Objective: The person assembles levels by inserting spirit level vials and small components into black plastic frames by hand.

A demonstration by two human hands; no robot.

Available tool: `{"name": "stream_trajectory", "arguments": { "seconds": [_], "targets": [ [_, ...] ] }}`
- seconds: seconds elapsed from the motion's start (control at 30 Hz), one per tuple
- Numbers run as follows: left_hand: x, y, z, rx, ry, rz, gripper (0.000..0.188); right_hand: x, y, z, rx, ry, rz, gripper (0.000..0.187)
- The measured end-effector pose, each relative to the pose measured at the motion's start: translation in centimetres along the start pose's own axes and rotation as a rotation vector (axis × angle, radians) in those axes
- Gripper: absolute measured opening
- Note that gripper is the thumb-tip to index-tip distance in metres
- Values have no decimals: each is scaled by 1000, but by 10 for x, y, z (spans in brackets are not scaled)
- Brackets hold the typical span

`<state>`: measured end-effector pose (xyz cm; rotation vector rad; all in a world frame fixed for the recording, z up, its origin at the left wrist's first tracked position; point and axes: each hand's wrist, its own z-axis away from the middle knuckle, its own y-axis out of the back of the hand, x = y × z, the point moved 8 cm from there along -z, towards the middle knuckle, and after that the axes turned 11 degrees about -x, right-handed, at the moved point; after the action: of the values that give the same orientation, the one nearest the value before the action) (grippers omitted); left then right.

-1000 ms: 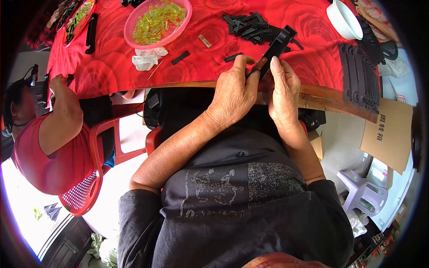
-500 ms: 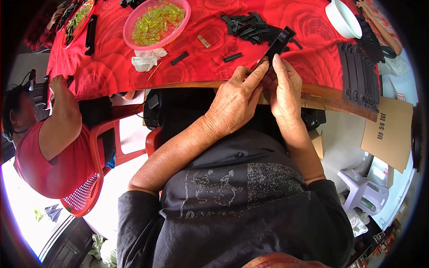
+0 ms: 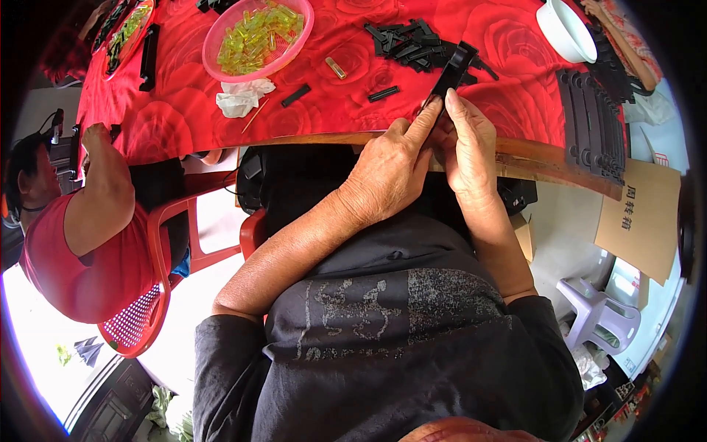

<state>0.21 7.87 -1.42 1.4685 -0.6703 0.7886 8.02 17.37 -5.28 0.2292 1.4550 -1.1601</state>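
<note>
Both my hands meet over the table's near edge around a long black plastic bar [image 3: 453,70], its rounded far end pointing away and to the right. My left hand [image 3: 390,173] has its index finger stretched along the bar, the other fingers curled round its near part. On the right side, my right hand [image 3: 471,151] grips it with the thumb up; its lower fingers are hidden. Beyond the bar's tip lies a pile of small black plastic pieces [image 3: 405,46]. Two loose black pieces [image 3: 296,96] and a small clear tube [image 3: 336,68] lie to the left.
A pink basket [image 3: 212,44] holds yellow-green tubes [image 3: 261,33], with crumpled tissue [image 3: 243,97] below it. Long black bars [image 3: 593,125] lie in a row at right, near a white basin [image 3: 563,33]. A person in red [image 3: 103,243] sits at left; another person's arm shows far right.
The bar has tipped slightly and its far end has shifted a little left. My hands stay nearly in place around it. The person in red has moved slightly.
</note>
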Motion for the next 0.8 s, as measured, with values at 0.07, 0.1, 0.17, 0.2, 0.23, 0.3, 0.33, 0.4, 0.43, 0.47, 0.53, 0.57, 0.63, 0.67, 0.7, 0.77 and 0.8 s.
{"name": "stream_trajectory", "arguments": {
  "seconds": [0.07,0.1,0.17,0.2,0.23,0.3,0.33,0.4,0.43,0.47,0.53,0.57,0.63,0.67,0.7,0.77,0.8],
  "targets": [
    [-1,-1,-1,-10,17,-10,74,3,7,-2,-26,4,25,22],
    [-1,-2,-1,-4,12,-9,74,3,8,-3,-53,7,49,24],
    [0,-3,-1,0,7,-8,74,3,9,-4,-40,1,82,25],
    [-2,-5,0,-16,34,-18,75,4,9,-4,-30,-6,114,25],
    [-5,-6,1,-32,61,-29,75,3,7,-3,-32,-8,113,25],
    [-6,-7,2,-19,46,-31,75,4,2,-1,-33,-50,98,26],
    [-5,-7,2,-6,29,-33,75,4,2,-1,-31,-50,99,26],
    [-5,-8,2,-21,48,-45,74,2,0,-1,-34,-4,92,27],
    [-6,-8,2,-34,68,-58,73,4,-1,-1,-35,-5,91,27],
    [-5,-7,3,-33,69,-58,73,5,-1,-1,-27,9,80,27],
    [-4,-6,3,-40,82,-32,70,4,-1,1,-18,23,69,27],
    [-3,-6,2,-41,82,-32,70,2,-2,2,-22,32,66,26],
    [-2,-3,2,-24,71,-20,68,1,-4,3,-28,41,62,26],
    [-2,-3,3,-24,71,-20,68,2,-4,3,-28,37,59,27],
    [-2,-3,4,-21,85,-30,68,3,-5,3,-30,32,57,27],
    [-4,-4,5,-16,101,-40,68,5,-4,2,-51,43,62,28],
    [-4,-4,5,-9,95,-47,68,6,-5,2,-67,55,68,29]
  ]
}}
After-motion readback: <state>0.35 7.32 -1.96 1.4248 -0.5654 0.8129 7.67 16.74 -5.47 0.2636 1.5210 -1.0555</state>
